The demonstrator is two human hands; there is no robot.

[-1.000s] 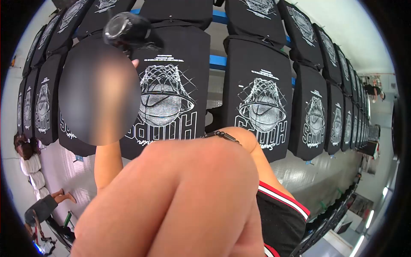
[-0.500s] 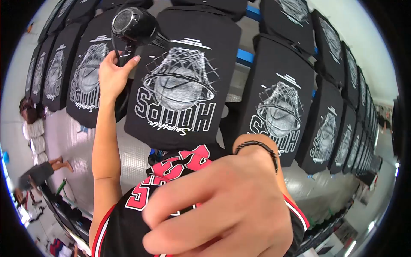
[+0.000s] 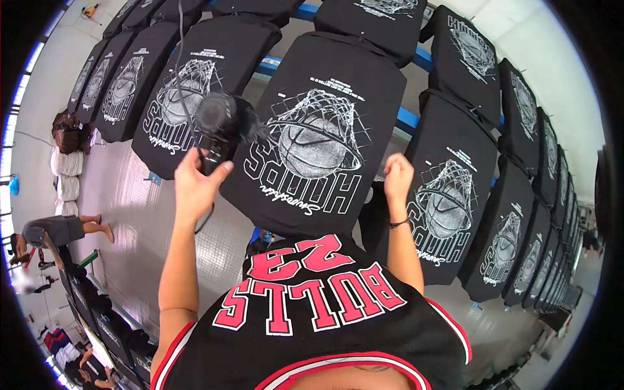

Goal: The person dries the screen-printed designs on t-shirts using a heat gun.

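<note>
A black hair dryer [image 3: 218,116] is gripped by its handle in my left hand [image 3: 198,181], with its nozzle pointing right toward the left edge of the nearest black T-shirt [image 3: 260,195]. The cord runs up past the dryer, and part of it shows below the hand. This T-shirt lies flat and bears a white print [image 3: 312,146] of a basketball in a hoop net with the word HOOPS. At its right edge hovers my right hand [image 3: 398,177], fingers curled into a loose fist; I see nothing in it. A dark band circles the right wrist.
More black T-shirts [image 3: 444,201] with the same print lie in rows on both sides and behind, along blue rails [image 3: 408,119]. A shiny floor [image 3: 140,214] shows at left. Another person [image 3: 55,233] bends over a row of boards at far left, near white bundles [image 3: 67,175].
My right hand has dropped from close in front of the camera to the T-shirt's right edge. The dryer, still in my left hand, appears lower in view, and the camera view has shifted.
</note>
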